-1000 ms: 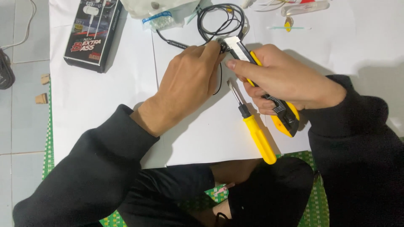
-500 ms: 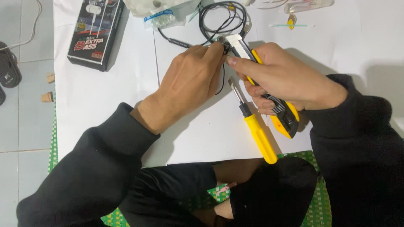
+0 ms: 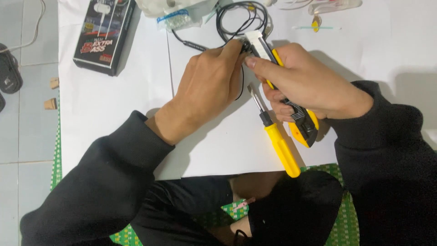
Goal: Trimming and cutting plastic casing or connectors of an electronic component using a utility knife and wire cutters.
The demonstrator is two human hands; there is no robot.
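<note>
My right hand grips a yellow and black utility knife, its blade end pointing up and left toward my left fingertips. My left hand pinches a thin black cable just below the cable's coil; the pinched spot is hidden by my fingers. The knife tip meets the cable right at my left fingertips. A yellow-handled screwdriver lies on the white paper sheet under my right hand, its metal tip pointing up.
A black product box lies at the upper left on the paper. A clear plastic bag and small parts sit along the top edge. A green patterned mat shows under the paper. A dark shoe rests on the floor tiles at left.
Both hands stay almost still at the cable. The view has shifted slightly, so the box and the shoe at left sit a little differently in the picture.
</note>
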